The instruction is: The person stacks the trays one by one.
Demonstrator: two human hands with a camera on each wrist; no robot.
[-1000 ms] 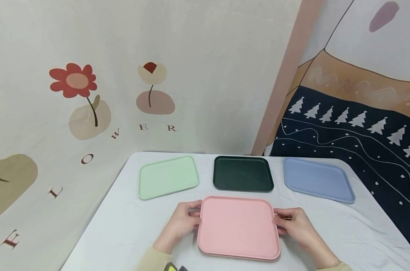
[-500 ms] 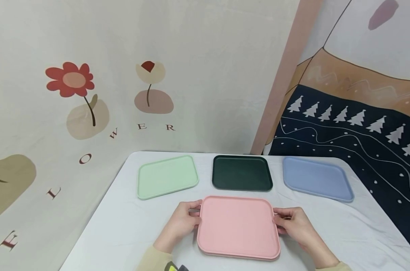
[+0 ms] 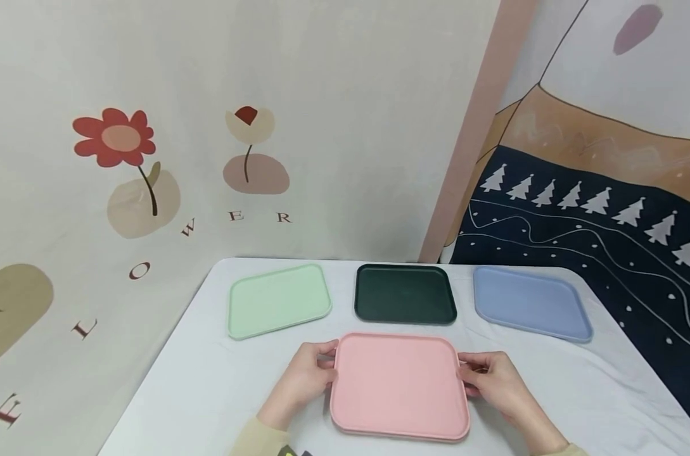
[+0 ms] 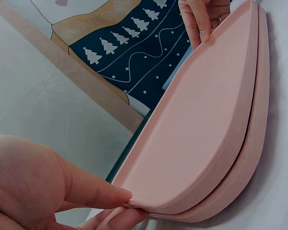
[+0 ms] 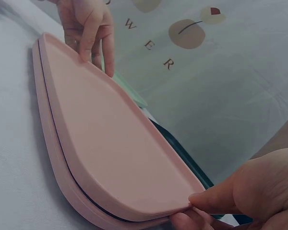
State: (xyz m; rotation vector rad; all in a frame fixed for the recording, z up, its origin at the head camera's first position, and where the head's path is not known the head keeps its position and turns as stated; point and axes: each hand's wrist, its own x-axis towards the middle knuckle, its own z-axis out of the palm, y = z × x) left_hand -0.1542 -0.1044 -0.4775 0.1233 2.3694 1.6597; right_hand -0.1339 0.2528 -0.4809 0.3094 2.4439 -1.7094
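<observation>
Upper pink tray (image 3: 400, 385) pinched at both sides

In the head view we see the left hand (image 3: 305, 373) and the right hand (image 3: 493, 378) well apart, each clamped on one short side of the upper pink tray, which sits at the near middle of the white cloth (image 3: 208, 380). Beyond it we find a light green tray (image 3: 280, 301) on the left, a dark green tray (image 3: 404, 294) in the middle and a blue tray (image 3: 531, 304) on the right. A pale hanging (image 3: 345, 126) with flowers and letters stands behind them.

In the left wrist view we see the left thumb on top of the rim, with fingers below. A lower pink tray (image 4: 262, 96) lies directly underneath, a thin dark gap between the two edges.

In the right wrist view we see the right thumb on the rim in the same way, the left hand opposite. We cannot tell whether any fingertips touch the lower pink tray.
</observation>
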